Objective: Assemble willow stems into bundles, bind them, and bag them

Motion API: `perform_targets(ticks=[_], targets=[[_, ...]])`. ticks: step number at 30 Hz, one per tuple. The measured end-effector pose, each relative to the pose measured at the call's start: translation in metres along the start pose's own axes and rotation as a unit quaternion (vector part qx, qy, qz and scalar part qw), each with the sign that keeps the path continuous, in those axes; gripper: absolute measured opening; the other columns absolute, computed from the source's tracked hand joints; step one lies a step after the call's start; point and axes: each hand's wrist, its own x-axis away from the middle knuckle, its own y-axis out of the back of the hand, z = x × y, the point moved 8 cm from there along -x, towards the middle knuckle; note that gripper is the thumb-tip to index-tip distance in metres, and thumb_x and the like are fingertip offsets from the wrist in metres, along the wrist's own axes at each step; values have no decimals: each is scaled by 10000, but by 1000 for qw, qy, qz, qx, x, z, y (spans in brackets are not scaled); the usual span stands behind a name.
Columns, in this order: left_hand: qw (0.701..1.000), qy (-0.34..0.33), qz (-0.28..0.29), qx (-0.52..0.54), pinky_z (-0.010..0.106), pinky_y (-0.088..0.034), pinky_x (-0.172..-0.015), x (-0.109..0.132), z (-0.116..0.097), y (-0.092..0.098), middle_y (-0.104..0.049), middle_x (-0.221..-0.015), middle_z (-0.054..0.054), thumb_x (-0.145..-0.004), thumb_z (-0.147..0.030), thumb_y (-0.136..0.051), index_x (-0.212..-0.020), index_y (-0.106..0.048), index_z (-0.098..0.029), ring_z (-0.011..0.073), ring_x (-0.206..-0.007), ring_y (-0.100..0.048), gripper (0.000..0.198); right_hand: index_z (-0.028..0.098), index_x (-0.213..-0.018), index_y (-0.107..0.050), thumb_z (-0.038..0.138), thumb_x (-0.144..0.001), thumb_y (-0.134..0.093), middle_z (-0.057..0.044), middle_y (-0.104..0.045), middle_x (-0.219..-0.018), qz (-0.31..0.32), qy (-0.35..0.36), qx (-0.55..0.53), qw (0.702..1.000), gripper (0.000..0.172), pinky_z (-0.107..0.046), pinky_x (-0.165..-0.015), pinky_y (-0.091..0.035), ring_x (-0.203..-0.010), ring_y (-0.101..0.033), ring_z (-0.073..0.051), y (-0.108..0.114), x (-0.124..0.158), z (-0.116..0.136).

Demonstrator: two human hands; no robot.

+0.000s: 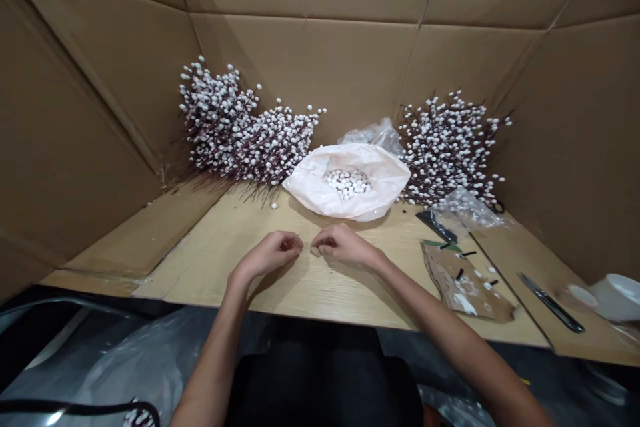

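My left hand [274, 252] is closed in a pinch just above the wooden tabletop [310, 293]. A very thin line shows at its fingertips, too small to name. Close beside it, a narrow gap away, my right hand [341, 245] is also pinched, and whatever it may hold is hidden by the fingers. Behind both hands lies a white plastic bag [305, 180], its mouth spread open around a heap of small white beads [349, 183]. One loose white bead [274, 206] rests on the table left of the bag.
Bundles of dark stems with white berries stand at back left [225, 127] and back right [447, 147]. On the right lie a cardboard piece [470, 287] with white smears and black sticks, a utility knife [553, 303] and a white cup [617, 297]. Cardboard walls [310, 60] enclose the table.
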Motion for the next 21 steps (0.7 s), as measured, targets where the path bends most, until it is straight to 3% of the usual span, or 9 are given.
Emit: perform_targets(ticks=[4, 7, 9, 13, 17, 21], targets=[[1000, 7, -14, 18, 282, -423, -656, 3, 7, -1, -666, -721, 43, -628, -297, -585, -766, -687, -152, 203, -705, -577, 224, 128, -887, -719, 11, -675, -506, -35, -671, -748, -4, -6, 21, 1000, 322, -216, -581, -385, -631, -551, -132, -3, 1, -4], [999, 11, -16, 35, 279, -417, -653, 8, 8, -5, -642, -690, 22, -604, -256, -577, -754, -674, -151, 191, -683, -564, 208, 162, -1087, -685, -22, -635, -484, -37, -670, -874, 15, 12, 22, 1000, 527, -212, -587, -379, -652, -525, -120, -6, 1, -1], [999, 13, -21, 48, 270, -406, -634, 11, 8, -7, -622, -675, 15, -607, -249, -576, -737, -663, -149, 181, -672, -547, 186, 190, -1111, -690, -54, -600, -451, -33, -669, -916, 41, 28, 16, 999, 615, -215, -606, -379, -677, -521, -121, -8, 2, 4], [996, 20, -38, 79, 248, -375, -580, 18, 9, -10, -573, -633, 3, -637, -258, -593, -675, -628, -149, 157, -630, -507, 121, 154, -914, -748, -31, -653, -472, -50, -687, -897, 69, 33, -14, 997, 423, -232, -648, -411, -731, -561, -139, -7, 5, 10], [990, 27, -52, 124, 230, -362, -568, 19, 10, -13, -557, -645, -19, -616, -244, -661, -662, -554, -161, 126, -601, -493, 143, 119, -826, -738, 97, -696, -612, -52, -691, -784, 48, -11, -60, 997, 182, -236, -603, -423, -668, -585, -144, -2, 8, 7], [983, 31, -60, 171, 225, -367, -568, 17, 11, -14, -579, -635, -15, -597, -215, -706, -669, -567, -155, 125, -604, -519, 167, 120, -778, -722, 219, -698, -699, -28, -669, -676, 16, -56, -131, 990, 129, -229, -558, -416, -605, -568, -130, -2, 10, -8]])
